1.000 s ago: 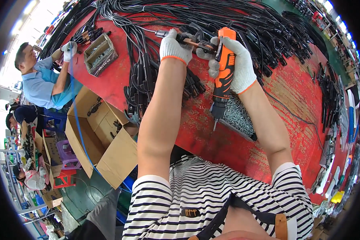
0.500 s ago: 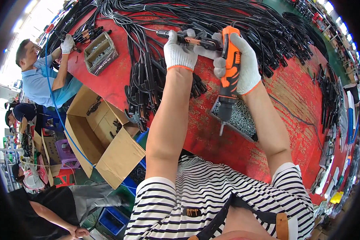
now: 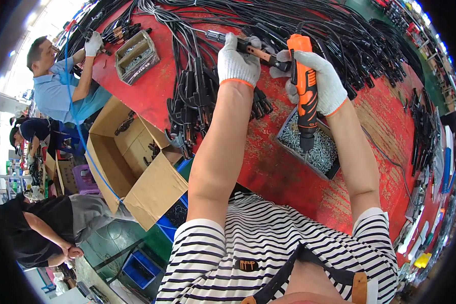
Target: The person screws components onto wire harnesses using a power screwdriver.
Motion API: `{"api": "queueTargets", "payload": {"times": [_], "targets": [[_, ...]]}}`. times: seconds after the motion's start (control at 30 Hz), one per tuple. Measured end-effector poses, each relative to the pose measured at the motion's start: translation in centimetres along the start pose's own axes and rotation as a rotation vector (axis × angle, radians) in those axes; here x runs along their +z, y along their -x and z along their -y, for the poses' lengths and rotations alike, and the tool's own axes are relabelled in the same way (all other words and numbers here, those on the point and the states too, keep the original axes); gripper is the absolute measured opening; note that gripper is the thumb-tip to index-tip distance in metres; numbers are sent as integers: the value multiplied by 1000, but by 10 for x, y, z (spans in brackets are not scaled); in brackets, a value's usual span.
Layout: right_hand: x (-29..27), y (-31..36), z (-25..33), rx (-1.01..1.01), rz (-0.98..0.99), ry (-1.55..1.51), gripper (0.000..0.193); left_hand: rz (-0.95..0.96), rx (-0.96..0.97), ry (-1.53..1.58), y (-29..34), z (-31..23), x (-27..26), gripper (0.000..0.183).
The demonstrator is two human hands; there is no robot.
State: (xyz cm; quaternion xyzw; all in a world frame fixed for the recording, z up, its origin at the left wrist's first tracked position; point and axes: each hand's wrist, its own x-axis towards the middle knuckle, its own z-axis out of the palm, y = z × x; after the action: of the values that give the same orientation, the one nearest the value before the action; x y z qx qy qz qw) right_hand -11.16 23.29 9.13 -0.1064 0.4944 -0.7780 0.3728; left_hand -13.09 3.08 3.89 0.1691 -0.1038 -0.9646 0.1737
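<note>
My left hand (image 3: 239, 63), in a white knit glove with an orange cuff, is closed round a black cable clamp with a copper-coloured bar (image 3: 258, 52). My right hand (image 3: 325, 83), gloved alike, grips an orange and black power screwdriver (image 3: 306, 83). Its chuck points back toward me over a tray of silver screws (image 3: 316, 144). Gloved fingertips sit beside the clamp's right end, close to the screwdriver's body; whether they touch the clamp I cannot tell. A bundle of similar black clamps (image 3: 195, 96) lies left of my left forearm.
Many black cables (image 3: 283, 15) cover the far side of the worn red table (image 3: 268, 157). At the far left stand a grey parts box (image 3: 134, 76) and a co-worker in a blue shirt (image 3: 58, 91). An open cardboard box (image 3: 152, 197) adjoins the table's left edge. Another person (image 3: 40, 228) stands lower left.
The whole view has shifted slightly. The screwdriver's tip has swung rightward, from the tray's near left edge to over the screws. Both hands keep their holds. The person in black appears higher in view.
</note>
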Motion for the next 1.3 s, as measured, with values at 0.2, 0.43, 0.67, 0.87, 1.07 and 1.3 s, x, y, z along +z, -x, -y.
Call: {"api": "queueTargets", "payload": {"times": [0.2, 0.43, 0.67, 0.87, 1.07, 1.3], "targets": [[-5, -9, -13, -14, -4, -295, 32, 21, -56, -147, 7, 8, -12, 24], [-1, -6, -20, -48, -110, -289, 40, 100, -147, -371, 18, 23, -27, 23], [6, -6, -26, -17, -92, -316, 42, 29, -278, -392, 40, 21, -23, 35], [9, 0, -29, -13, 21, -399, 37, 121, -392, -320, 65, 15, -3, 40], [8, 34, -9, -149, 38, -264, 41, 149, -95, -184, 59, 10, -5, 23], [-20, 81, 30, -778, -357, 28, 30, 165, -250, -51, 50, -2, -31, 29]]}}
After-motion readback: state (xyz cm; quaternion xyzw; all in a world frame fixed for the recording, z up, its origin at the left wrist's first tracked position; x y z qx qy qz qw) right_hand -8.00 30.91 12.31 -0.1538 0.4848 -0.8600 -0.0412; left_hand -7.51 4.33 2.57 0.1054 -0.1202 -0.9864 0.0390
